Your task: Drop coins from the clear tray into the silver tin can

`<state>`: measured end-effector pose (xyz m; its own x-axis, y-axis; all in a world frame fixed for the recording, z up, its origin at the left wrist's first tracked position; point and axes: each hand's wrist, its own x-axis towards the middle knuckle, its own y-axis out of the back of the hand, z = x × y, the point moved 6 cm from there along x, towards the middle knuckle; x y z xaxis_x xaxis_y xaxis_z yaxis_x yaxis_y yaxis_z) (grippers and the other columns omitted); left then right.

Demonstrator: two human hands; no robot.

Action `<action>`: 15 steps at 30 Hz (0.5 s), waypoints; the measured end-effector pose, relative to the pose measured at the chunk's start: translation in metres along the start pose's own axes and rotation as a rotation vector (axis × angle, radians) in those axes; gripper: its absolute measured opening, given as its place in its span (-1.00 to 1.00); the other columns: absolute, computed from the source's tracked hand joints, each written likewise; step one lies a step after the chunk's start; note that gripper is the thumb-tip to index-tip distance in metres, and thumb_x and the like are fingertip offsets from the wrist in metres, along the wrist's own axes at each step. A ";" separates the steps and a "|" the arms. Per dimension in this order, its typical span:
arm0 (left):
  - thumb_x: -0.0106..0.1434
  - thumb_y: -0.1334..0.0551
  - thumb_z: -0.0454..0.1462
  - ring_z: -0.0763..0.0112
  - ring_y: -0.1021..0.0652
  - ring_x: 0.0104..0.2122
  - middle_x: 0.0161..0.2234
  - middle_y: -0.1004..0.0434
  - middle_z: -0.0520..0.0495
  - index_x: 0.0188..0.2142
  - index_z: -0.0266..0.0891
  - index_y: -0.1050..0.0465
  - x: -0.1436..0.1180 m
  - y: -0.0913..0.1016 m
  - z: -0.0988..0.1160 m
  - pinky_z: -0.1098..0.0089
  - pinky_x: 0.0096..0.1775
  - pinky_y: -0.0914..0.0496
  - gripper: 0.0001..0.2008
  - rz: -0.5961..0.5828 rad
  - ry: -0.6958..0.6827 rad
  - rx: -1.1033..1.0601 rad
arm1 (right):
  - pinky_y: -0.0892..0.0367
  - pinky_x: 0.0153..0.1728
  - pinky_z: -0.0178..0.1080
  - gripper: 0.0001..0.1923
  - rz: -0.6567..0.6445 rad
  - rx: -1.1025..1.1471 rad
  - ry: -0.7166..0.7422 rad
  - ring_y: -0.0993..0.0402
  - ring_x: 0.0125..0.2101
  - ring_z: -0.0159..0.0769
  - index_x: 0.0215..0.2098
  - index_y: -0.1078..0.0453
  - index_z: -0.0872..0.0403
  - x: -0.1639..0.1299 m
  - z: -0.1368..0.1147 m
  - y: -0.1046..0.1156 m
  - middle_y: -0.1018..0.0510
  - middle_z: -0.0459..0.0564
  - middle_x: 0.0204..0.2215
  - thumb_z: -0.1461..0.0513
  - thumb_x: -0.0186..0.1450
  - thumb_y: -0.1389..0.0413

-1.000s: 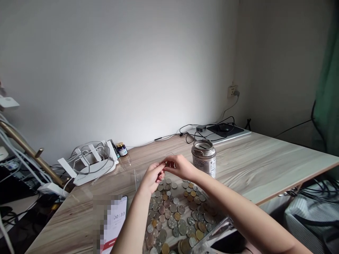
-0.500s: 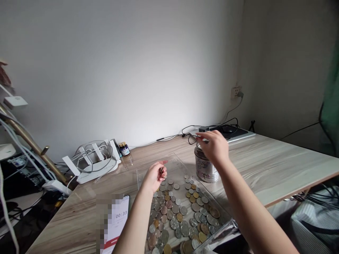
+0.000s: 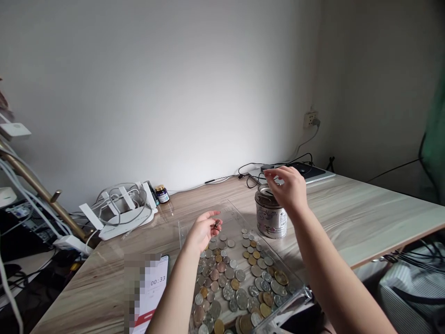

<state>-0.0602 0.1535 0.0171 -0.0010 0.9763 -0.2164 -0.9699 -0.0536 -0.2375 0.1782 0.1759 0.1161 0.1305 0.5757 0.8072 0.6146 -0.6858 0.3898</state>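
Observation:
My left hand is curled palm up above the far part of a clear plastic sheet, its fingers closed around a few coins. Over a round metal tin with a floral pattern, my right hand has thumb and fingertips pinched together. Whatever that pinch holds, if anything, is too small to make out. A dark slot shows in the tin's lid. Many loose silver, gold and copper coins lie spread on the plastic between my forearms.
Left of my left forearm lies a phone with a timer at 00:33. A white router with cables and a small dark jar stand at the back left. Behind the tin are a laptop and black cables.
My right hand has moved slightly up and right, uncovering more of the tin's lid. My left hand stays nearly in place, with the coins in it shifted a little.

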 end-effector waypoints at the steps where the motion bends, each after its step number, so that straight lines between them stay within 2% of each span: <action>1: 0.01 -0.04 -0.53 0.62 -0.36 -0.65 -0.57 -0.39 -0.02 -0.25 -0.35 -0.28 0.000 0.000 0.000 0.60 -0.62 -0.19 -0.72 0.001 -0.011 0.006 | -0.18 -0.32 -0.28 -0.74 0.040 0.057 0.055 -0.31 -0.41 -0.33 -0.34 -0.47 0.10 -0.004 -0.011 0.000 -0.49 0.01 -0.46 0.19 0.20 0.04; 2: 0.02 -0.07 -0.53 0.61 -0.37 -0.65 -0.56 -0.41 -0.02 -0.25 -0.35 -0.29 0.001 0.000 0.000 0.59 -0.61 -0.21 -0.73 0.001 -0.023 0.012 | -0.19 -0.34 -0.31 -0.73 0.021 0.120 0.112 -0.31 -0.43 -0.36 -0.33 -0.46 0.11 -0.010 -0.024 -0.004 -0.48 0.01 -0.48 0.21 0.22 0.06; 3: 0.03 -0.10 -0.51 0.61 -0.37 -0.65 -0.56 -0.42 -0.03 -0.25 -0.34 -0.29 0.001 0.000 0.001 0.59 -0.61 -0.22 -0.74 0.001 -0.035 0.021 | -0.19 -0.38 -0.33 -0.74 -0.061 0.184 0.171 -0.31 -0.46 -0.39 -0.34 -0.45 0.11 -0.017 -0.037 -0.013 -0.48 0.00 -0.49 0.22 0.23 0.07; 6: 0.02 -0.18 -0.46 0.62 -0.34 -0.69 -0.60 -0.38 0.03 -0.25 -0.32 -0.31 0.003 0.002 0.002 0.60 -0.66 -0.16 -0.74 0.030 -0.066 0.047 | -0.14 -0.50 -0.38 -0.79 -0.480 0.308 0.322 -0.29 -0.55 -0.46 -0.36 -0.43 0.09 -0.044 -0.073 -0.054 -0.46 -0.06 -0.53 0.16 0.21 0.00; 8: 0.01 -0.19 -0.43 0.67 -0.26 -0.74 -0.65 -0.31 0.10 -0.25 -0.30 -0.31 0.003 0.001 0.003 0.63 -0.71 -0.04 -0.75 0.047 -0.081 0.074 | -0.08 -0.55 -0.40 -0.76 -0.694 0.340 0.348 -0.26 -0.58 -0.48 -0.39 -0.40 0.10 -0.061 -0.084 -0.078 -0.45 -0.09 -0.54 0.08 0.17 -0.07; 9: 0.01 -0.19 -0.41 0.69 -0.22 -0.76 -0.67 -0.27 0.13 -0.26 -0.30 -0.31 0.003 0.001 0.004 0.64 -0.72 0.02 -0.76 0.046 -0.089 0.092 | -0.06 -0.56 -0.41 -0.74 -0.748 0.357 0.328 -0.26 -0.58 -0.49 -0.40 -0.39 0.11 -0.066 -0.085 -0.086 -0.45 -0.09 -0.55 0.06 0.15 -0.08; 11: 0.01 -0.18 -0.38 0.73 -0.15 -0.78 -0.69 -0.22 0.16 -0.28 -0.29 -0.30 0.002 -0.002 0.006 0.65 -0.73 0.11 -0.78 0.017 -0.102 0.131 | -0.06 -0.56 -0.42 -0.74 -0.774 0.399 0.221 -0.26 -0.58 -0.50 -0.41 -0.36 0.13 -0.069 -0.079 -0.098 -0.45 -0.08 -0.54 0.08 0.16 -0.07; 13: 0.02 -0.17 -0.35 0.75 -0.12 -0.78 -0.67 -0.21 0.16 -0.25 -0.28 -0.28 0.000 -0.006 0.008 0.65 -0.72 0.14 -0.76 -0.031 -0.113 0.158 | -0.09 -0.56 -0.43 -0.77 -0.779 0.466 0.102 -0.26 -0.58 -0.51 -0.34 -0.37 0.14 -0.068 -0.071 -0.105 -0.47 -0.07 -0.50 0.12 0.18 -0.05; 15: 0.03 -0.17 -0.31 0.75 -0.10 -0.78 -0.65 -0.21 0.16 -0.20 -0.26 -0.26 -0.002 -0.008 0.008 0.64 -0.71 0.16 -0.71 -0.071 -0.116 0.170 | -0.14 -0.55 -0.43 -0.75 -0.824 0.566 0.064 -0.28 -0.59 -0.51 -0.24 -0.38 0.14 -0.068 -0.068 -0.108 -0.50 -0.06 -0.46 0.16 0.19 -0.03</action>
<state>-0.0541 0.1540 0.0273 0.0499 0.9945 -0.0918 -0.9957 0.0423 -0.0828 0.0500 0.1807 0.0492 -0.5352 0.7391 0.4090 0.7761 0.2390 0.5835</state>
